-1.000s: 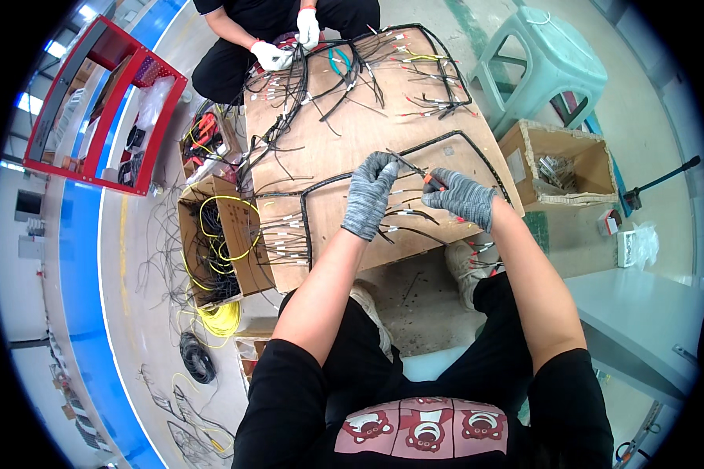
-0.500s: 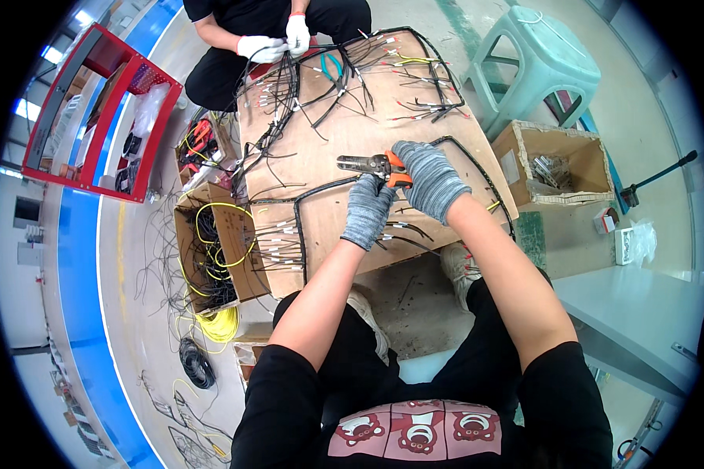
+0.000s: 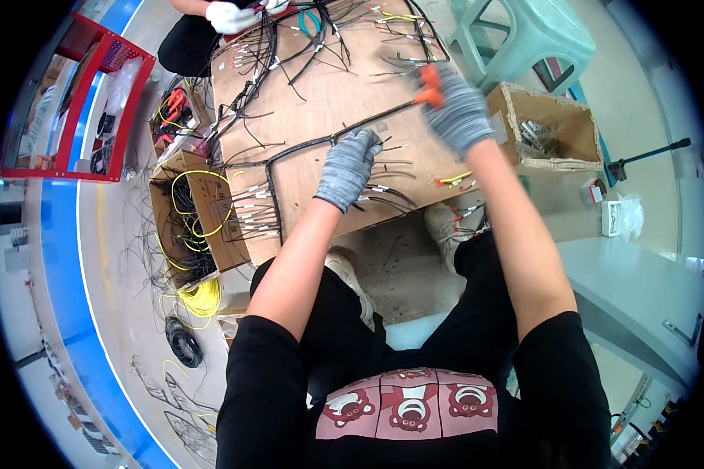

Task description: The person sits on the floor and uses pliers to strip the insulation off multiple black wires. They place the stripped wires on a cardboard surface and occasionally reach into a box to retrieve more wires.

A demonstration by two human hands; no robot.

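Right hand [image 3: 459,113] moved away rightward, orange-handled tool [image 3: 429,95] blurred, black harness [image 3: 305,146] bent

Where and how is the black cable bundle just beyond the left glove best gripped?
The black cable bundle is probably best pinched from above, across its straight stretch left of the left hand: it is slender there, lies along the wooden board, and nothing covers it.

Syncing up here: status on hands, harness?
Right hand gripping orange-handled tool, motion-blurred. Left hand by harness, grip unclear. Harness on board. Co-worker's glove at far side.
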